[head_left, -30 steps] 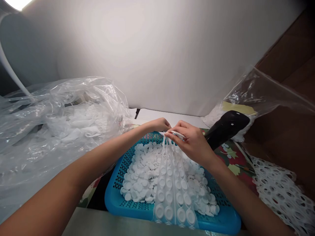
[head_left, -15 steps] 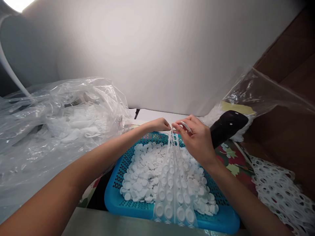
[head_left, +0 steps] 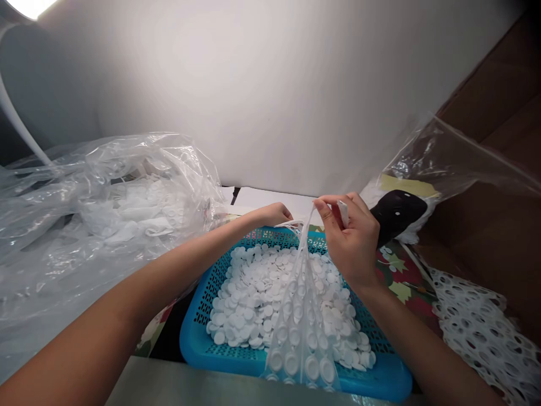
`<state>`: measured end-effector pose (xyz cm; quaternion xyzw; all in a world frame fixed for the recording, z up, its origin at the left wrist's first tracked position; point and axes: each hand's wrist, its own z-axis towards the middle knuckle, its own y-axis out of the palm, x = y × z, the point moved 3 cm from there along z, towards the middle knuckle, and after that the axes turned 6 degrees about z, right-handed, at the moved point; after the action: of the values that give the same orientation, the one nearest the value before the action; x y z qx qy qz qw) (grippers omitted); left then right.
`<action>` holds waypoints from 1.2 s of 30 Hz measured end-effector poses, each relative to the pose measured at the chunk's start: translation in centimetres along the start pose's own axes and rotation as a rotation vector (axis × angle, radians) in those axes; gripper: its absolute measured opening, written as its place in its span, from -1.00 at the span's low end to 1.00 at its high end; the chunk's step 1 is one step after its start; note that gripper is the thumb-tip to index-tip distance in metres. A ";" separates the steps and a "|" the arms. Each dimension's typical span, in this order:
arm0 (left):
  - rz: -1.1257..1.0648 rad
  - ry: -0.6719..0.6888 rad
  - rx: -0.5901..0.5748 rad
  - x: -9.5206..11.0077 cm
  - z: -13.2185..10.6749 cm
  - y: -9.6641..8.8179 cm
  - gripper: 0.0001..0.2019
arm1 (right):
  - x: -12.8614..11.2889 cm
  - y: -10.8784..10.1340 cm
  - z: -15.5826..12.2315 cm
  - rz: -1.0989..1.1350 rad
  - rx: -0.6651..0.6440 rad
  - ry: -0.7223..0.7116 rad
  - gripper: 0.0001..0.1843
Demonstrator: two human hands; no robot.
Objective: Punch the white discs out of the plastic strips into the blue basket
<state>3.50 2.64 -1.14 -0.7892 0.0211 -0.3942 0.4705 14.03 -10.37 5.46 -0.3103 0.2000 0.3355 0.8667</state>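
Observation:
My right hand pinches the gathered top of a translucent sheet of round white stickers or pads, which fans down over the basket's front rim. A small white flat piece is tucked between that hand's fingers; its kind is unclear. At the basket's far edge my left hand is closed on a thin white strip with holes, its fingertips partly hidden. Below both hands, a blue plastic basket holds a heap of loose white discs.
Clear plastic bags with white pieces lie on the left. To the right are a black rounded object, another clear bag and a white sheet full of holes. A lit lamp stands upper left.
My right hand has moved right and slightly up, drawing the sheet's top away from my left hand. The strip now spans a gap between the hands. My left hand has barely moved.

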 end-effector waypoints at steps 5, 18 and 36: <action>0.005 0.034 0.022 -0.2 0.3 0.0 -0.81 | -0.2 1.0 -0.3 0.090 -0.297 -0.066 -0.83; -0.032 0.045 -0.031 0.1 -0.3 -0.2 -0.71 | -2.1 -0.8 -0.8 0.449 -0.392 -0.025 -0.30; -0.017 0.069 -0.042 -0.7 0.3 0.1 -0.65 | -1.4 0.9 -0.9 0.407 -0.505 -0.113 -0.55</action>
<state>3.24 3.08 -1.71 -0.7849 0.0389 -0.4249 0.4493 12.32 -11.11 5.17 -0.4501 0.1198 0.5574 0.6873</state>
